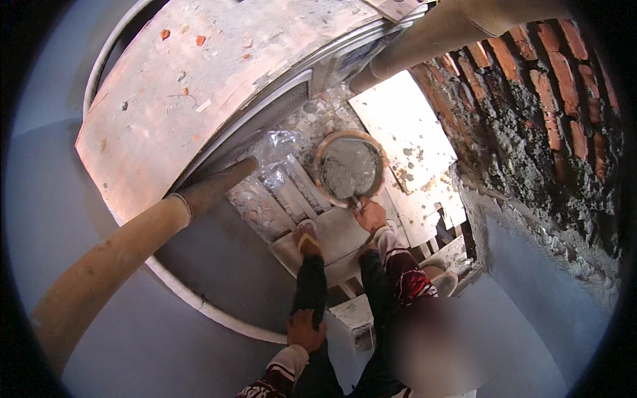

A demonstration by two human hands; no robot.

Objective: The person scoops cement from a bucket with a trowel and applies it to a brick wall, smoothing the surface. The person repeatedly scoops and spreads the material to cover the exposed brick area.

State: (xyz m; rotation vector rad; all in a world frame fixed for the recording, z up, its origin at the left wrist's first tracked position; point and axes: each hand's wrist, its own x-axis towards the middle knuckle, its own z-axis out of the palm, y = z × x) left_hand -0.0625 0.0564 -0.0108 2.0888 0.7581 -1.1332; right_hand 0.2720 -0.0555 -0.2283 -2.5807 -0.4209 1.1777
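Observation:
My right hand [369, 215] is closed around the handle of a trowel at the near rim of a round, reddish-brown basin [385, 162]. Most of the tool is hidden by the hand and the mix. Grey wet mortar [348, 167] fills much of the basin, its surface uneven. My left hand [306, 330] rests on my left leg, fingers spread and holding nothing. Below, my sandalled left foot [307, 237] stands on a grey board [335, 235] just short of the basin.
A rough brick wall [551, 86] smeared with mortar rises at right. Pale boards [405, 126] lie beside the basin. Bamboo poles [133, 242] cross at left and top right. A ledge [232, 60] with brick chips overhangs a grille; clear plastic [279, 166] and a small bucket [441, 280] lie nearby.

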